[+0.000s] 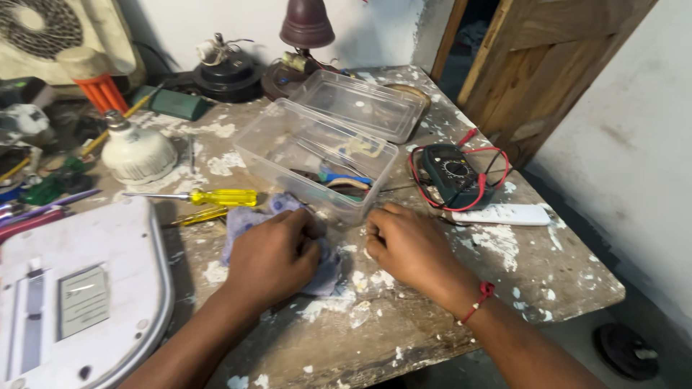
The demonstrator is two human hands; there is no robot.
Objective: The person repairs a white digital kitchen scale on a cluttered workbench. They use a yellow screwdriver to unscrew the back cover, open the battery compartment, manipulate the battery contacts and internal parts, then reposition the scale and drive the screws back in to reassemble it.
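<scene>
Down on the surface (404, 317), left hand (270, 256) presses flat on a cloth (249, 220), pinning it, while right hand (404, 245) rests curled, empty, beside the box (310, 155).

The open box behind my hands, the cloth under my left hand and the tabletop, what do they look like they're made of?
Box: clear, glossy plastic, since the tools inside show through its walls. Cloth: soft woven fabric, pale bluish, crumpled under the left hand. Tabletop: probably rough bare wood, grain showing, flecked with white paint.
</scene>
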